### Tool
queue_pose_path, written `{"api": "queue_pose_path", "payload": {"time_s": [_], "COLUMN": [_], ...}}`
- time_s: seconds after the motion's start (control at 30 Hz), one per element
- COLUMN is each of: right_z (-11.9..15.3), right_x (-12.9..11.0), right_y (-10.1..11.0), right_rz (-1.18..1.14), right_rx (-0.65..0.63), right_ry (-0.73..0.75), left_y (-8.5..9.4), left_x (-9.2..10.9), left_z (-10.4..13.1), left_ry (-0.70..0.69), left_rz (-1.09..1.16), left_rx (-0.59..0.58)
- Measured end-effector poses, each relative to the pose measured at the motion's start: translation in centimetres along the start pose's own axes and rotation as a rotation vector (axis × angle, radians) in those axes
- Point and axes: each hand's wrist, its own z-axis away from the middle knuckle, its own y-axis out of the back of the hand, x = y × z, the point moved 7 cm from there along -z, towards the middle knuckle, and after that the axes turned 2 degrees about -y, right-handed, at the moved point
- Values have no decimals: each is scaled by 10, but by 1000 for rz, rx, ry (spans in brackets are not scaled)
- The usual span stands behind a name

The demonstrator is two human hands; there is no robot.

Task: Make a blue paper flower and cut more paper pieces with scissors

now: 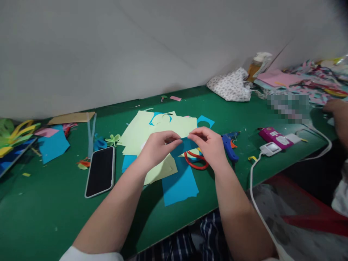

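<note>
Between my two hands, above a loose pile of paper, is a small blue piece of paper point(185, 145). My left hand point(160, 145) pinches its left end between thumb and fingers. The right end is pinched by my right hand point(208, 145). Pale green sheets point(136, 128) lie beneath, with blue paper point(181, 185) sticking out toward me. Red-handled scissors point(199, 166) rest just under my right hand, their blades hidden. A blue glue gun point(231, 146) lies right of that hand.
A phone point(101, 172) and a green paper flower point(112, 139) lie left of the pile. To the right are a purple power strip point(276, 137) with a white cable point(252, 181), a patterned cloth bag point(231, 85) and a bottle point(257, 67). Another person's arm point(339, 116) reaches in at far right.
</note>
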Motion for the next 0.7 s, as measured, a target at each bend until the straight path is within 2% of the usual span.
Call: {"api": "queue_pose_path", "payload": {"time_s": [0.07,0.17,0.23,0.33,0.43,0.5,0.6,0.7], "right_z": [-1,-1,0,0,0,1,4,11], "right_x": [6,10,10,10,8,6,-7,-22], "right_y": [-2,-12,-13,-9,-10,-10,-9,-11], "right_rz": [-114,-173,-144,-94,-108,-173,-242,-88], "right_rx": [1,-92,-98,-32,-57,-72,-110,-157], "right_ry": [-73,-132,-125,-120,-114,-95,19,216], "left_y": [7,11,9,4,4,5,5,2], "left_x": [-6,-15,-16,-13,-12,-14,-21,-23], "left_z": [-1,0,-1,0,1,1,1,1], "left_ry": [62,116,121,143,168,196,274,331], "left_rz": [163,435,501,479,480,570,799,918], "left_rx": [140,296,296,229,204,219,240,243]}}
